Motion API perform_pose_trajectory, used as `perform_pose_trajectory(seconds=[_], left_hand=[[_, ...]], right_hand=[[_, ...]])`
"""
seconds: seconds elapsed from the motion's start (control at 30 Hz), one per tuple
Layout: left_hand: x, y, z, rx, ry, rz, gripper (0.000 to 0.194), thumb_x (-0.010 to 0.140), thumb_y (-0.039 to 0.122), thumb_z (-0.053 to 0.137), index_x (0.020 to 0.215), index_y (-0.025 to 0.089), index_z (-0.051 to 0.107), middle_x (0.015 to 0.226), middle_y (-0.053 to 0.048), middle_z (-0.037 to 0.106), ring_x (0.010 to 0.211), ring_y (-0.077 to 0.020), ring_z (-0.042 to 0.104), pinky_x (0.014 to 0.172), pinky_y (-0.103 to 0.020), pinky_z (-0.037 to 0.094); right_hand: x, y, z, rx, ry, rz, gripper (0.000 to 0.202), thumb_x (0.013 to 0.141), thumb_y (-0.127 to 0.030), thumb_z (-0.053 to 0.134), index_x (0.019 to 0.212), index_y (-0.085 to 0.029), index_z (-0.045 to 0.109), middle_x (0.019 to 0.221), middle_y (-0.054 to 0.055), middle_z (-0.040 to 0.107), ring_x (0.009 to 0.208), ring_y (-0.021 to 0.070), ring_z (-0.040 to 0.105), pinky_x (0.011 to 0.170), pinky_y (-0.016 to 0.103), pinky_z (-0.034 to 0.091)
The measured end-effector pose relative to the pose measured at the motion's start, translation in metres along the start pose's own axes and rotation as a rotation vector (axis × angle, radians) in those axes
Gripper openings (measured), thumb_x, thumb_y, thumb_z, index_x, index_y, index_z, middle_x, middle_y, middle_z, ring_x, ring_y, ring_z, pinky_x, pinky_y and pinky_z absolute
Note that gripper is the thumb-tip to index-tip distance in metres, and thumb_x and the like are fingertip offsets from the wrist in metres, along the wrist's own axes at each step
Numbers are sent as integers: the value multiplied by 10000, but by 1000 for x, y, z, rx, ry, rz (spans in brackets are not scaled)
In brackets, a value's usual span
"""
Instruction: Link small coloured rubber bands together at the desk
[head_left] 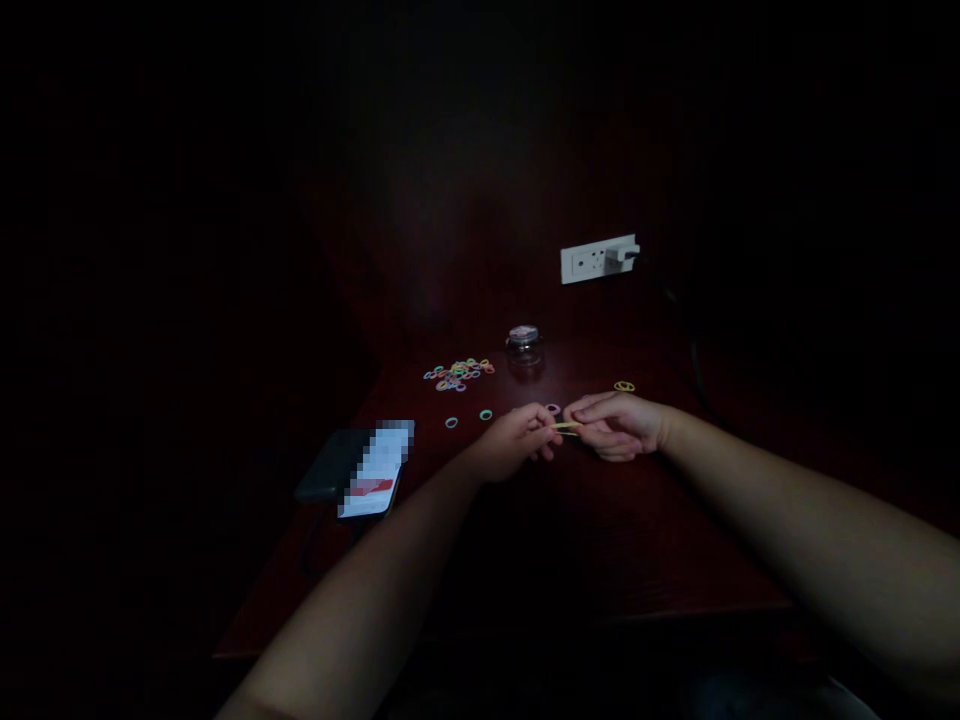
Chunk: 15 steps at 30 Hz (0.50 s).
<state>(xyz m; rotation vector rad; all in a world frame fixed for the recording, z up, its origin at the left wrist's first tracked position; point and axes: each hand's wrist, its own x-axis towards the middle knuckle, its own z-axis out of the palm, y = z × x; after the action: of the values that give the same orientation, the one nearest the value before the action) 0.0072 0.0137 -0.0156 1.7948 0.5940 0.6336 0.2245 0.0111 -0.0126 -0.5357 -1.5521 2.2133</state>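
We see a lit phone beside a dark flat object on the reddish table. On the wall, we see a white socket panel holding a plug.

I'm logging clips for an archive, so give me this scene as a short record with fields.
left hand: pinching one end of a yellow band
right hand: holding its other end
heap: mixed-color bands
jar: lid on, right of the heap
phone: screen lit, left of the hands
wall: socket panel, plug in
light: dim
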Motion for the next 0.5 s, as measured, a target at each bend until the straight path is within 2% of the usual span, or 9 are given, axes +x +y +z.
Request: perform_pose_trajectory(seconds=[0.17, 0.4, 0.5], left_hand=[[-3, 4, 4, -316, -87, -76, 317, 769, 420, 604, 879, 171, 441, 752, 11, 564, 482, -43, 467, 457, -169, 323], [-6, 9, -3, -657, -247, -260, 170, 742, 291, 533, 816, 155, 463, 645, -3, 491, 499, -81, 462, 445, -177, 319], [-4, 9, -5, -742, -264, -335, 151, 713, 292, 499, 747, 163, 426, 604, 0, 467, 483, -83, 444, 448, -173, 320]], right_hand=[[1, 0, 0, 11, -28, -22, 157, 916, -258, 377, 849, -159, 480, 341, -99, 393, 222, 59, 236, 260, 150, 301], [2, 0, 5, 29, -62, -32, 174, 921, -257, 362, 814, -166, 466, 340, -95, 395, 223, 64, 246, 270, 155, 312], [3, -1, 7, 56, -125, -7, 218, 925, -319, 345, 813, -170, 458, 347, -90, 399, 222, 67, 248, 275, 162, 317]])
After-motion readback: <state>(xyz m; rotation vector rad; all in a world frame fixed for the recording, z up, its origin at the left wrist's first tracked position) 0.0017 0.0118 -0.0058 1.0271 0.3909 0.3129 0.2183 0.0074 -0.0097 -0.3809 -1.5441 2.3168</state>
